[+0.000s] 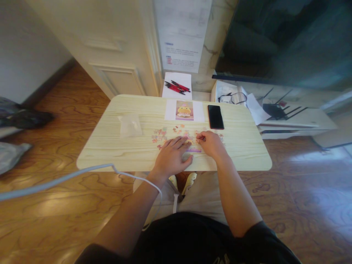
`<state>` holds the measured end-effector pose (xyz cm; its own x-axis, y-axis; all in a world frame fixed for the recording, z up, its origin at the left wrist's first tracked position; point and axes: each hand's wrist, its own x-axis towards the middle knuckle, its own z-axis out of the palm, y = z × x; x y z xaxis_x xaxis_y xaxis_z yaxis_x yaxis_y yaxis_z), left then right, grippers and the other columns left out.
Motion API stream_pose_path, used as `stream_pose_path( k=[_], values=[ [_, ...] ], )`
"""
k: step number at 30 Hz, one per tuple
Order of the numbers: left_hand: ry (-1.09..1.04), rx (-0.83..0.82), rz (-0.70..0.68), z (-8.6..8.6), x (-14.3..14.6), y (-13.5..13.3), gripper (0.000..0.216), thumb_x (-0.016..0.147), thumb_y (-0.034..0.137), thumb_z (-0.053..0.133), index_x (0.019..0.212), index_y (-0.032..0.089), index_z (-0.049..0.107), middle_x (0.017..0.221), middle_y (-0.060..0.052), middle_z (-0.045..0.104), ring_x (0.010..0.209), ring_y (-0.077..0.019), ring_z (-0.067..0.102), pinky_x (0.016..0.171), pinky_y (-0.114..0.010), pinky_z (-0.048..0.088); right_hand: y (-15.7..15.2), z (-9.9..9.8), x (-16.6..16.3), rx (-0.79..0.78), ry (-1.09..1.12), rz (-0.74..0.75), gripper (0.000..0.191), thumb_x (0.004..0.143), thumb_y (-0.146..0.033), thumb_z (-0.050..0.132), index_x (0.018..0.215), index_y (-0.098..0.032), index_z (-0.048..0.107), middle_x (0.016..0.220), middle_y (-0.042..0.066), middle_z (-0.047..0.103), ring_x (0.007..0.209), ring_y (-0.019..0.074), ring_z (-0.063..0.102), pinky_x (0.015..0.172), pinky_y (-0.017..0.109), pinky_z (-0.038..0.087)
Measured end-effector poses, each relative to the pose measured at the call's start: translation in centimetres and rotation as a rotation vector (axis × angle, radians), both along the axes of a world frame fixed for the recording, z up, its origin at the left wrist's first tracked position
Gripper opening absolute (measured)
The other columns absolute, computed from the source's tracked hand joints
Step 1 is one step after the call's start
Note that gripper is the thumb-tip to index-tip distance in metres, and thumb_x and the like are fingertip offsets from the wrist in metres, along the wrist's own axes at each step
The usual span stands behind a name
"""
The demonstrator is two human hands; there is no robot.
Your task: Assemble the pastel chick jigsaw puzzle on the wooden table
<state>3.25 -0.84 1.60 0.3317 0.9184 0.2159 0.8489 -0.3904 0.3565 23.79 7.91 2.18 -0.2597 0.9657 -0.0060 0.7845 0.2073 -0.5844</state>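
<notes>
My left hand (172, 154) lies flat with its fingers spread, the fingertips resting on a partly joined jigsaw puzzle (194, 150) with a yellow figure and a purple lower edge. Just right of the puzzle, my right hand (211, 143) has its thumb and forefinger pinched together; a small puzzle piece seems to be between them, though it is mostly hidden. Loose puzzle pieces (158, 135) are scattered left of the puzzle, with several more above it and around my right hand. Behind them lies a printed sheet with a picture of the yellow figure (184, 110).
The pale wooden table (101, 146) carries a clear plastic bag (130, 125) at left and a black phone (216, 117) at right. Red and black pens (177, 87) rest on paper beyond the far edge. A grey-white cable (82, 171) crosses near my left forearm.
</notes>
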Motion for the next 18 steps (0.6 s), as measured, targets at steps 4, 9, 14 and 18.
stream_pose_path(
  k=[4, 9, 14, 18],
  values=[
    [-0.006, 0.006, -0.001, 0.1, -0.1, 0.0, 0.051, 0.096, 0.047, 0.058, 0.141, 0.025, 0.065, 0.159, -0.007, 0.054, 0.151, -0.0308, 0.045, 0.124, -0.053, 0.037, 0.0, 0.5, 0.9, 0.028, 0.040, -0.033, 0.009, 0.090, -0.022, 0.072, 0.095, -0.023, 0.080, 0.096, 0.003, 0.079, 0.084, 0.0185, 0.068, 0.084, 0.031, 0.051],
    [-0.042, 0.009, -0.007, 0.2, -0.1, 0.2, 0.054, 0.094, 0.045, 0.060, 0.144, 0.025, 0.061, 0.157, -0.008, 0.056, 0.150, -0.0307, 0.046, 0.125, -0.052, 0.037, 0.6, 1.0, 3.5, 0.103, 0.077, -0.127, 0.018, 0.093, -0.023, 0.065, 0.103, -0.022, 0.081, 0.100, 0.006, 0.078, 0.082, 0.0181, 0.066, 0.081, 0.031, 0.051],
    [-0.036, 0.002, -0.021, 0.1, -0.1, 0.4, 0.053, 0.094, 0.045, 0.060, 0.141, 0.023, 0.063, 0.156, -0.008, 0.057, 0.149, -0.0304, 0.047, 0.125, -0.051, 0.037, 0.9, 1.3, 6.0, 0.097, 0.074, -0.177, 0.022, 0.092, -0.024, 0.064, 0.105, -0.022, 0.082, 0.096, 0.006, 0.077, 0.081, 0.0189, 0.065, 0.081, 0.032, 0.052],
    [-0.016, 0.002, -0.020, -0.2, -0.1, 0.5, 0.052, 0.094, 0.046, 0.059, 0.141, 0.023, 0.063, 0.157, -0.007, 0.056, 0.150, -0.0296, 0.046, 0.126, -0.051, 0.037, 0.8, 1.2, 8.0, 0.131, 0.067, -0.228, 0.022, 0.091, -0.027, 0.063, 0.103, -0.021, 0.082, 0.096, 0.007, 0.077, 0.081, 0.0200, 0.065, 0.082, 0.034, 0.051]
  ],
)
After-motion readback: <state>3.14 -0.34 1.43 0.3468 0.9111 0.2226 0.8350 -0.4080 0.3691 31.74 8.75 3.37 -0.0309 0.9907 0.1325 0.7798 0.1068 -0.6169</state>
